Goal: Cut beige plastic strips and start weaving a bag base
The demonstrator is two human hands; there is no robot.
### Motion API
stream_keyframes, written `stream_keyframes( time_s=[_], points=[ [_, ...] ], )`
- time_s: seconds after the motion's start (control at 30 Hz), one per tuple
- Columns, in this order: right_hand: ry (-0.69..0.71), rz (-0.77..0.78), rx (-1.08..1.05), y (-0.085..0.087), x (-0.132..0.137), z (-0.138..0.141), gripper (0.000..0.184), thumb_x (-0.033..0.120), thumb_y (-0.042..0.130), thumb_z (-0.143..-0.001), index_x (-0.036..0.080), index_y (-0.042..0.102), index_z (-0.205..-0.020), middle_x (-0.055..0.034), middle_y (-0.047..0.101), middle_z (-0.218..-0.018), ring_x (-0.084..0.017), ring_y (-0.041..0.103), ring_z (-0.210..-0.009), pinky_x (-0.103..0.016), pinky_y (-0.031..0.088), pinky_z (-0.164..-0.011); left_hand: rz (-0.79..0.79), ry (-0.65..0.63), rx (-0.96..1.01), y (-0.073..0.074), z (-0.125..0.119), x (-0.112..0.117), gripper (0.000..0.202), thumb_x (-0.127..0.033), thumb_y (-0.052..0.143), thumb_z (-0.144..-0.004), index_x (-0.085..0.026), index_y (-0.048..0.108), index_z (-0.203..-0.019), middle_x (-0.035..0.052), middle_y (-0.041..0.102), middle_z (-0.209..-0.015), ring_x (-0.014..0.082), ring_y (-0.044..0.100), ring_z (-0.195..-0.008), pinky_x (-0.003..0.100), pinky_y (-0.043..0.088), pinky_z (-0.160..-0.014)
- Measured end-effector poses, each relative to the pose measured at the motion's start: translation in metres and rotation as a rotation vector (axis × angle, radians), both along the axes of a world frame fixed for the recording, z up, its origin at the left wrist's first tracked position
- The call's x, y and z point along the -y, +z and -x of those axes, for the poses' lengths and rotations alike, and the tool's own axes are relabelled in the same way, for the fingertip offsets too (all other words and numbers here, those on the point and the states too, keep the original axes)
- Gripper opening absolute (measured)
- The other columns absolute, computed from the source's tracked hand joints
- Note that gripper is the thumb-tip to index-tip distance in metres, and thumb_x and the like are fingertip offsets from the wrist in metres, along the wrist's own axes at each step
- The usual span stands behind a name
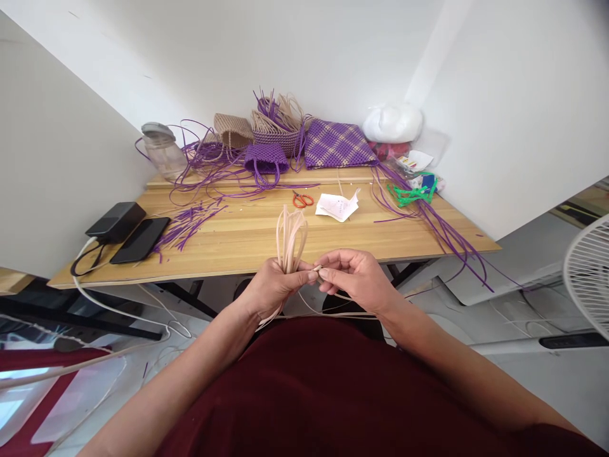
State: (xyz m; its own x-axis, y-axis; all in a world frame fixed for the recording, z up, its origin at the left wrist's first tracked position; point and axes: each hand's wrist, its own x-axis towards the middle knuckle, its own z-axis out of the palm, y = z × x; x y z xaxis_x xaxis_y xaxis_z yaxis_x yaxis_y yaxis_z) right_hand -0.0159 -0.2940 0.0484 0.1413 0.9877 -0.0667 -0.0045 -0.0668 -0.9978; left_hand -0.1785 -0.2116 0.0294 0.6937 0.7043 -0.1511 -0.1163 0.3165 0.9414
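My left hand (275, 284) is closed round a bundle of beige plastic strips (290, 236). The strips stand up out of the fist and trail down below it toward my lap. My right hand (354, 277) pinches the end of one beige strip right beside the left thumb. That strip runs under the right hand and down past my wrist. Both hands hover just in front of the near edge of the wooden table (266, 238), above my dark red shirt.
On the table lie red-handled scissors (302, 200), a crumpled white paper (338, 205), loose purple strips (188, 222), green strips (412, 192), a phone (140, 239) and a black box (117, 220). Woven purple and beige baskets (273, 136) and a jar (163, 151) stand at the back. A fan (590, 273) is at right.
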Motion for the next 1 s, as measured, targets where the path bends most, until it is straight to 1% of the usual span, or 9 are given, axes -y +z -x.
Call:
stream_keyframes(
  time_s=[0.17,0.3,0.37,0.43,0.53,0.6,0.73,0.9,1.0],
  points=[
    [-0.003,-0.048,0.029,0.0,0.001,0.002,0.031,0.038,0.078,-0.074,0.014,0.068,-0.092,-0.0048,0.07,-0.074,-0.016,0.069,-0.063,-0.026,0.056,-0.057,-0.112,0.03,-0.003,-0.004,0.001,-0.001,0.024,-0.031,0.086,-0.063,-0.013,0.076,-0.076,0.0025,0.068,-0.064,0.0103,0.054,-0.056,0.023,0.04,-0.055],
    [-0.039,-0.126,0.143,-0.003,0.002,0.006,0.025,0.033,0.073,-0.08,0.017,0.069,-0.099,-0.0054,0.071,-0.082,-0.018,0.07,-0.07,-0.031,0.058,-0.068,-0.265,0.063,-0.077,-0.002,0.001,0.0,0.019,-0.03,0.083,-0.066,-0.014,0.076,-0.074,0.004,0.071,-0.07,0.0137,0.058,-0.063,0.025,0.043,-0.062],
    [-0.069,-0.198,0.305,-0.004,0.002,0.007,0.015,0.03,0.069,-0.083,0.018,0.071,-0.093,-0.0063,0.071,-0.086,-0.018,0.069,-0.074,-0.033,0.057,-0.071,-0.36,0.058,-0.134,0.0,0.0,0.001,0.016,-0.03,0.08,-0.069,-0.014,0.076,-0.073,0.0026,0.069,-0.068,0.0131,0.055,-0.062,0.024,0.041,-0.06],
    [-0.109,-0.294,0.538,-0.003,0.002,0.007,0.008,0.025,0.065,-0.085,0.019,0.07,-0.084,-0.0065,0.069,-0.086,-0.019,0.066,-0.076,-0.033,0.054,-0.072,-0.428,0.061,-0.174,0.0,-0.002,0.003,0.015,-0.03,0.077,-0.072,-0.015,0.075,-0.07,0.0003,0.064,-0.062,0.0113,0.051,-0.058,0.023,0.038,-0.057],
    [-0.169,-0.41,0.876,0.002,0.0,0.004,0.01,0.019,0.06,-0.085,0.018,0.064,-0.076,-0.0065,0.066,-0.081,-0.019,0.06,-0.079,-0.033,0.047,-0.072,-0.429,0.075,-0.204,-0.002,-0.004,0.003,0.018,-0.032,0.077,-0.07,-0.015,0.074,-0.067,-0.0014,0.059,-0.057,0.0095,0.044,-0.053,0.022,0.033,-0.052],
    [-0.149,-0.353,0.932,0.007,-0.003,-0.002,0.012,0.021,0.058,-0.085,0.017,0.062,-0.074,-0.0058,0.066,-0.078,-0.019,0.058,-0.076,-0.032,0.044,-0.069,-0.417,0.063,-0.236,-0.005,-0.004,0.003,0.02,-0.033,0.078,-0.069,-0.014,0.074,-0.067,-0.0014,0.058,-0.055,0.0091,0.042,-0.051,0.023,0.031,-0.051],
    [0.024,-0.083,0.753,0.014,-0.007,-0.017,0.021,0.034,0.058,-0.089,0.017,0.066,-0.079,-0.0023,0.067,-0.073,-0.015,0.057,-0.065,-0.026,0.04,-0.058,-0.423,0.022,-0.291,-0.009,-0.002,0.003,0.02,-0.034,0.078,-0.067,-0.014,0.075,-0.067,-0.0012,0.056,-0.052,0.0092,0.04,-0.049,0.024,0.028,-0.049],
    [0.027,-0.089,0.762,0.012,-0.004,-0.017,0.031,0.041,0.06,-0.088,0.016,0.067,-0.072,-0.0003,0.063,-0.064,-0.012,0.051,-0.058,-0.025,0.035,-0.054,-0.329,0.006,-0.192,-0.017,-0.004,0.004,0.02,-0.034,0.081,-0.063,-0.014,0.075,-0.067,0.0015,0.062,-0.057,0.0122,0.049,-0.053,0.024,0.034,-0.05],
    [-0.004,-0.078,0.766,0.008,-0.001,-0.009,0.026,0.039,0.067,-0.081,0.017,0.066,-0.067,-0.0007,0.063,-0.063,-0.012,0.05,-0.056,-0.025,0.034,-0.053,-0.335,-0.004,-0.176,-0.02,-0.005,0.003,0.019,-0.032,0.079,-0.067,-0.014,0.073,-0.068,0.0019,0.063,-0.061,0.0121,0.05,-0.057,0.024,0.037,-0.055]
  ],
)
